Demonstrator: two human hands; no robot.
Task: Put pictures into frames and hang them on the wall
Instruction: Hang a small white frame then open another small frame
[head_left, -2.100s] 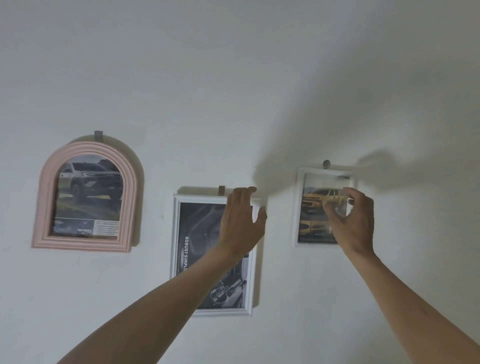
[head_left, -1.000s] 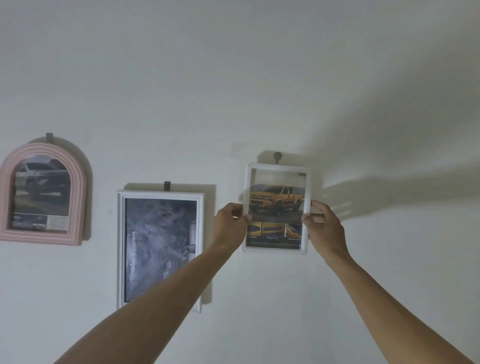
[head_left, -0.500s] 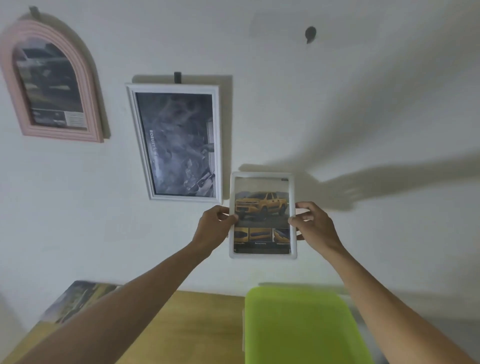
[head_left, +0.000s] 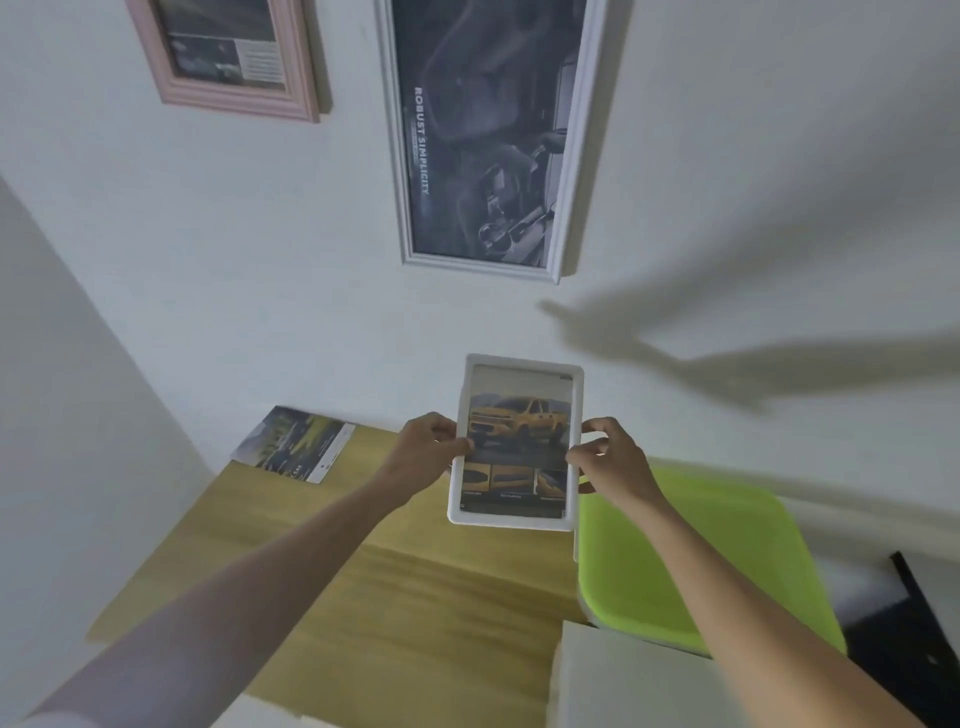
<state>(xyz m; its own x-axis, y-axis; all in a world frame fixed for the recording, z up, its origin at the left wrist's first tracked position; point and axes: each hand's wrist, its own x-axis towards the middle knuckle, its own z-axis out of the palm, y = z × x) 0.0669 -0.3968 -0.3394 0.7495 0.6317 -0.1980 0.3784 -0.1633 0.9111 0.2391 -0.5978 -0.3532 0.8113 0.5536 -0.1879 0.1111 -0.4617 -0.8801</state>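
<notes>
Head view: a small white frame (head_left: 515, 441) w/ a yellow pickup pic is held upright in mid-air, between both hands, above the far edge of the wooden desk (head_left: 426, 597) and clear of the wall (head_left: 260, 286). Its left edge is pinched by the left hand (head_left: 428, 451), thumb on the front; its right edge is gripped by the right hand (head_left: 610, 465), fingers (head_left: 597, 427) curled round the rim. Neither hand is released.

On the wall, far left, a pink frame (head_left: 234, 98) is hung; next to it, at centre, a tall white frame (head_left: 491, 140) w/ a dark "ROBUST SIMPLICITY" print is hung too. No hook is visible in this view. A loose car print (head_left: 296, 441) is leaned at the desk's far left corner, touching the wall. A lime-green lid (head_left: 701, 561) is seen at the right, just beside the desk; a pale box edge (head_left: 623, 675) is seen near.

Step, as judged: the framed pic is in hand but not on the wall, so hanging isn't done for this one. Next move prob. calls for the frame to be kept level w/ both hands and either lifted to a hook or set down on the desk; which can't be told.
</notes>
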